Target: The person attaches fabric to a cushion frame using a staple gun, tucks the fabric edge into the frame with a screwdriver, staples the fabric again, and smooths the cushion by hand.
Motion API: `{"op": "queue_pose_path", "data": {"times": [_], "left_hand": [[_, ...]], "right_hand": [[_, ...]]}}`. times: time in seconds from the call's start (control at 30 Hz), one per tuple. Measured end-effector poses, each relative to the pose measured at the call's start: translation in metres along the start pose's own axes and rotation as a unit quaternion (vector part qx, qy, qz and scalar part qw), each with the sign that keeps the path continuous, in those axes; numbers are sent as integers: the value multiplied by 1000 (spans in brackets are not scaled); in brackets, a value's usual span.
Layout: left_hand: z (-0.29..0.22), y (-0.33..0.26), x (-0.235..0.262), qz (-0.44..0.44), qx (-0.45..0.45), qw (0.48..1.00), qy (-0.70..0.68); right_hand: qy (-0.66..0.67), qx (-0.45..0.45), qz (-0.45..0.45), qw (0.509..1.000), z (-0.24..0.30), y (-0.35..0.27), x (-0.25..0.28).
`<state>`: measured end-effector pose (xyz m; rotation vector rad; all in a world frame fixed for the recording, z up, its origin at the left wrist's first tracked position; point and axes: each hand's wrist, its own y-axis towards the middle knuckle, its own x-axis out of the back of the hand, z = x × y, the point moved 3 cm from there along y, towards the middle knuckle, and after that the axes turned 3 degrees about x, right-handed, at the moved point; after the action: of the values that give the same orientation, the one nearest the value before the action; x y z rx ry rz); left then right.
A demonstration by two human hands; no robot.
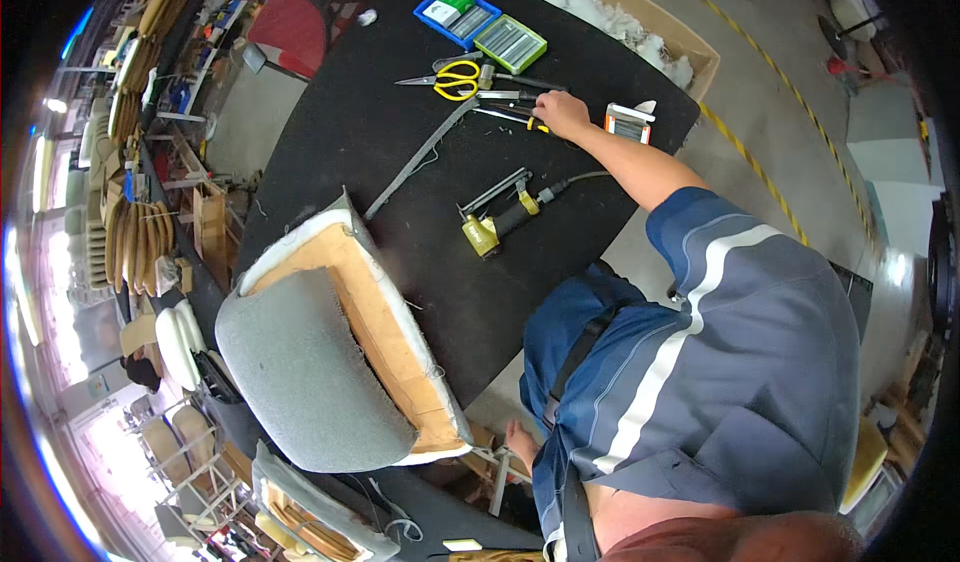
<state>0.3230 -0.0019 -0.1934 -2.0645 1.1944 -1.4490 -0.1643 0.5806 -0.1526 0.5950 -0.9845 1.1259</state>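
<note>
My right hand (562, 114) reaches across the black table, its fingers closed at the dark handle of a hand tool whose kind is hidden. Around it lie yellow-handled scissors (457, 80), a hammer (487, 76) and a slim tool with a yellow and black handle (538, 124). My left hand (520, 443) hangs low by the table's edge, fingers apart, holding nothing that shows. A green staple gun (483, 234) with a hose lies mid-table. To its left rests a wooden seat frame (400, 362) with white padding edges, a grey upholstered panel (305, 372) on it.
Two boxes of staples, one blue (456, 16) and one green (511, 44), lie on the far part of the table. A small white and orange box (628, 123) stands near my right wrist. A carton of white stuffing (610, 7) stands beyond. A grey strip (420, 160) touches the frame's corner.
</note>
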Motion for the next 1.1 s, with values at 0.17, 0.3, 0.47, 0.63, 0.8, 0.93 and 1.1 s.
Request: {"op": "queue_pose_path", "data": {"times": [0.17, 0.3, 0.47, 0.63, 0.8, 0.93, 1.1], "left_hand": [[45, -13, -21, 29, 114, 989, -90], [48, -21, -36, 21, 131, 985, -110], [34, -20, -44, 27, 140, 984, -108], [22, -18, -18, 14, 145, 984, -103], [-58, -20, -25, 14, 52, 998, -30], [-67, -6, -15, 35, 42, 998, -30], [-82, -1, -20, 54, 40, 996, -52]], "right_hand": [[-149, 125, 70, 978, 2, -6, -14], [15, 70, 96, 993, 1, -10, -20], [53, 44, 16, 998, -28, 2, 22], [22, 78, 78, 994, -19, -22, 31], [-20, 21, 99, 995, -69, -66, 28], [19, 29, 66, 997, -56, -65, 29], [98, -72, -22, 992, -90, -63, 53]]}}
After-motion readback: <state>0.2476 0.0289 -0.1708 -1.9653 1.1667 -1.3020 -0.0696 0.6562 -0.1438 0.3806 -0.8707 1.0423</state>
